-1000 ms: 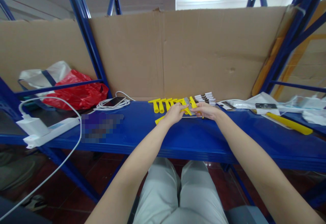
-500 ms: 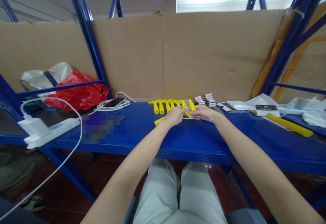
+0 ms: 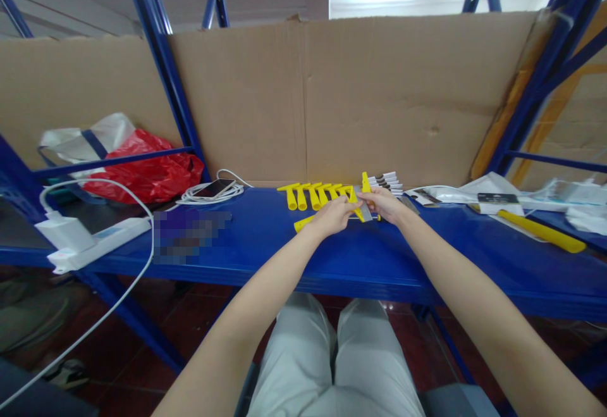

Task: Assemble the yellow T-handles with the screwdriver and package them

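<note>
Both hands meet over the blue shelf. My left hand is closed on a yellow scraper piece with a flat grey blade beside it. My right hand pinches a small yellow piece, held upright near the blade. Several yellow T-shaped handles stand in a row behind my left hand. Another yellow handle lies partly under my left wrist. Behind my right hand sit several white pieces with dark bands.
A phone lies on a coiled white cable at the left, near a red bag and a white power strip. At the right are packages and a long yellow tool. Cardboard stands behind.
Both hands have shifted slightly right. The yellow piece in my right hand now points more upright, and the blade and yellow piece at my left fingertips have moved right and tilted.
</note>
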The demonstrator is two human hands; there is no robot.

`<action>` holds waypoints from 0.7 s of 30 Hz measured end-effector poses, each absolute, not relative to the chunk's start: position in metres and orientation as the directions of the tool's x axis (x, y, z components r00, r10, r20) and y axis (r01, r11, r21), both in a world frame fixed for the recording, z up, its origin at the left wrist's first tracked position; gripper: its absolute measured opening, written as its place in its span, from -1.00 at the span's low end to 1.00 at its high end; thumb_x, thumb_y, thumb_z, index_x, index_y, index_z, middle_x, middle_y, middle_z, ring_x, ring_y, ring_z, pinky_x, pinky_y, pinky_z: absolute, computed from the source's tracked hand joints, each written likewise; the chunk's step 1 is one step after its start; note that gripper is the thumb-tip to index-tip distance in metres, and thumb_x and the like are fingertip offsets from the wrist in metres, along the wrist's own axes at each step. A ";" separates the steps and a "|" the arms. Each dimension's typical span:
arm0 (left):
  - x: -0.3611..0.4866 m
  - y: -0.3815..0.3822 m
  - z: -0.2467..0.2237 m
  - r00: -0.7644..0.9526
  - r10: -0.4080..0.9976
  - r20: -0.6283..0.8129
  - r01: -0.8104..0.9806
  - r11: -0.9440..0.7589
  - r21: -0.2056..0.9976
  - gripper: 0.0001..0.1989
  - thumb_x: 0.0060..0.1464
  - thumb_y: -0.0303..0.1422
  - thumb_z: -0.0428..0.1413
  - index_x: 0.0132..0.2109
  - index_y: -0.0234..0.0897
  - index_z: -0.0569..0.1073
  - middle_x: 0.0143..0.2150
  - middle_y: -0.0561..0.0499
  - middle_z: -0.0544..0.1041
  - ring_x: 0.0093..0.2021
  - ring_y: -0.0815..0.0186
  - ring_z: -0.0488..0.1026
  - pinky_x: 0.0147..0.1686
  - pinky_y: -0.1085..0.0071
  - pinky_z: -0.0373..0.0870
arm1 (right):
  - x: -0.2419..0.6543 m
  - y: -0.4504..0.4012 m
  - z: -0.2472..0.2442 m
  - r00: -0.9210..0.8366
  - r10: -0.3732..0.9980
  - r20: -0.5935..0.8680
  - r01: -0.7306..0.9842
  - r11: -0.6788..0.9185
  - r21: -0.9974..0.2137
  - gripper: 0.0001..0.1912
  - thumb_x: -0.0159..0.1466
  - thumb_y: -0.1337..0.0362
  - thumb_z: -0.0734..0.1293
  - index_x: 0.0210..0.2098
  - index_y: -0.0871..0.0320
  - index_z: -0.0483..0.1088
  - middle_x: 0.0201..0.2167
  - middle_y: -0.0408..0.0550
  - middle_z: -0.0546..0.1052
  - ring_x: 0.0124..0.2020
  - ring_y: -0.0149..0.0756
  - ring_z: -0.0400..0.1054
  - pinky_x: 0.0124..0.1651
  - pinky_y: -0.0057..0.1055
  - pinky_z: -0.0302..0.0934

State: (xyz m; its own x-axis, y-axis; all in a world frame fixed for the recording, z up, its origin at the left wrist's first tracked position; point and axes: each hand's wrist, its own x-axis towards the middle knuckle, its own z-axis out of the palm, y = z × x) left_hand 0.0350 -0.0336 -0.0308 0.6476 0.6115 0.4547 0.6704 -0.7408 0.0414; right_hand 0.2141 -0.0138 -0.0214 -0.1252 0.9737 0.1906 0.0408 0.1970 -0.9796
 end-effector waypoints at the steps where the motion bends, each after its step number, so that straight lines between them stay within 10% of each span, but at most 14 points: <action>1: 0.036 -0.035 -0.031 0.651 0.608 0.453 0.664 -0.746 0.046 -0.58 0.27 -0.45 -0.08 0.20 -0.17 0.43 -0.16 -0.09 0.44 -0.14 0.24 0.44 -0.07 0.29 0.41 | 0.214 -0.013 -0.022 -0.102 0.976 0.192 0.047 0.198 -0.979 -0.56 -0.07 0.13 0.53 -0.60 0.11 0.17 -0.73 -0.31 0.16 -0.68 -0.55 -0.01 -0.59 -0.49 -0.07; 21: 0.038 -0.034 -0.031 0.658 0.572 0.489 0.629 -0.775 0.062 -0.58 0.26 -0.45 -0.04 0.21 -0.13 0.42 -0.19 -0.05 0.41 -0.19 0.28 0.42 -0.10 0.31 0.42 | 0.215 -0.014 -0.018 -0.096 0.942 0.321 0.047 0.327 -0.944 -0.50 -0.23 0.04 0.56 -0.62 0.11 0.18 -0.75 -0.30 0.16 -0.67 -0.55 -0.08 -0.60 -0.49 -0.14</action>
